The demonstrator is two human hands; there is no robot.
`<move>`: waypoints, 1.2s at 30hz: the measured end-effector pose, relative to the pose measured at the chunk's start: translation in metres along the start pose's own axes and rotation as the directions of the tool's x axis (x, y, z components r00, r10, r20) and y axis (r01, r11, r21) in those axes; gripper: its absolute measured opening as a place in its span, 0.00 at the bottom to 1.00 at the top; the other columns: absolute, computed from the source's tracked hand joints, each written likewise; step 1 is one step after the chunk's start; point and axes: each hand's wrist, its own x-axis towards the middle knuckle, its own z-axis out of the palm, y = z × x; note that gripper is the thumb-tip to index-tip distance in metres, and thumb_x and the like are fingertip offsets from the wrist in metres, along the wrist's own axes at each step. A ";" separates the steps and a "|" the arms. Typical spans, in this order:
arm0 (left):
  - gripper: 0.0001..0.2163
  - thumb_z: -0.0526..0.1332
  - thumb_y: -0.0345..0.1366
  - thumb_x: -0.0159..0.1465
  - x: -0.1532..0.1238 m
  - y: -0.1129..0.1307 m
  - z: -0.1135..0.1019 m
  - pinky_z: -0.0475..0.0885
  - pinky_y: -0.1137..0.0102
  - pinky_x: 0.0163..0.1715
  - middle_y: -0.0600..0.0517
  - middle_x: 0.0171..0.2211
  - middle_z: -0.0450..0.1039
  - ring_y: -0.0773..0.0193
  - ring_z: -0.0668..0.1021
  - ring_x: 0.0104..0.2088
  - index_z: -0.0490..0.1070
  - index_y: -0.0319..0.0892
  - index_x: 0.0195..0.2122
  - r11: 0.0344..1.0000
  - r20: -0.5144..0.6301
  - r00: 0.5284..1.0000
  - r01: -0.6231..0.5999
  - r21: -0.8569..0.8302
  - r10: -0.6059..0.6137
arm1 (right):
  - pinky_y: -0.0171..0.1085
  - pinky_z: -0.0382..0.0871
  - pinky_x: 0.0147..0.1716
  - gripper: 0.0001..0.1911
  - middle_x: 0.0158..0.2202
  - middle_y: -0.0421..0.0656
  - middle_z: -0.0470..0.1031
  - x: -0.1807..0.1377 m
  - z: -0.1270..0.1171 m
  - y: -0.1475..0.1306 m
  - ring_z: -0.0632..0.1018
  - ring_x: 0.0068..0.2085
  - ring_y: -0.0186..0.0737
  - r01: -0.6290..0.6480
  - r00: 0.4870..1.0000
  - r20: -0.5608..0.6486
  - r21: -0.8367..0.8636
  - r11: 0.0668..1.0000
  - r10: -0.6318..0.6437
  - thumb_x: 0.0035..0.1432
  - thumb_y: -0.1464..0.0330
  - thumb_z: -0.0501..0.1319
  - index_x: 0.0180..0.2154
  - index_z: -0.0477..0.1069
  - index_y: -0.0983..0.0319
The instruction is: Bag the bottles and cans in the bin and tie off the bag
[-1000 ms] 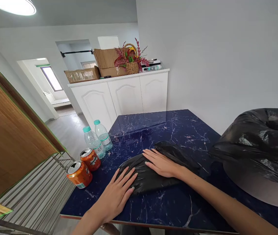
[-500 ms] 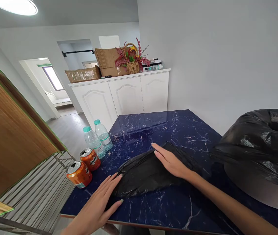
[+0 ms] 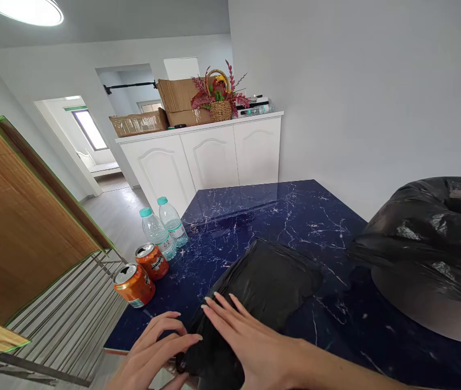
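Black bag (image 3: 279,276) swung nearer; right hand (image 3: 250,341) flat atop, left hand (image 3: 155,349) curled, grip unclear; cans (image 3: 135,287), bottles (image 3: 157,233) left of bag.

You have a bright, mostly sharp view, the round white ceiling lamp (image 3: 25,11) and dark-framed window (image 3: 91,130) blown out, reflections on the dark-blue marbled surface (image 3: 295,233), faint sheen on the flattened black plastic bag (image 3: 274,276), and stretched edges.
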 end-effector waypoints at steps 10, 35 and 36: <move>0.29 0.64 0.32 0.72 0.068 0.053 0.001 0.77 0.51 0.63 0.47 0.62 0.77 0.50 0.76 0.64 0.62 0.54 0.72 0.998 -0.334 0.941 -0.067 0.002 0.064 | 0.55 0.75 0.64 0.34 0.64 0.52 0.79 0.006 0.002 -0.018 0.81 0.63 0.55 -0.173 0.668 -0.261 0.856 0.486 0.697 0.74 0.45 0.53 0.66 0.73 0.61; 0.21 0.58 0.41 0.78 0.112 0.009 0.084 0.56 0.41 0.76 0.47 0.71 0.70 0.48 0.65 0.75 0.68 0.47 0.70 0.990 0.241 0.964 -0.092 -0.110 0.116 | 0.66 0.45 0.77 0.35 0.79 0.52 0.52 -0.033 -0.039 0.067 0.50 0.80 0.55 -0.538 0.810 -0.456 -0.325 0.778 0.369 0.80 0.50 0.45 0.77 0.57 0.61; 0.20 0.59 0.41 0.77 0.107 0.004 0.081 0.56 0.42 0.76 0.46 0.70 0.71 0.49 0.67 0.74 0.69 0.47 0.68 0.991 0.223 0.969 -0.082 -0.102 0.103 | 0.65 0.47 0.77 0.34 0.80 0.50 0.51 -0.037 -0.041 0.055 0.50 0.80 0.55 -0.500 0.828 -0.449 -0.320 0.805 0.336 0.80 0.51 0.47 0.77 0.57 0.60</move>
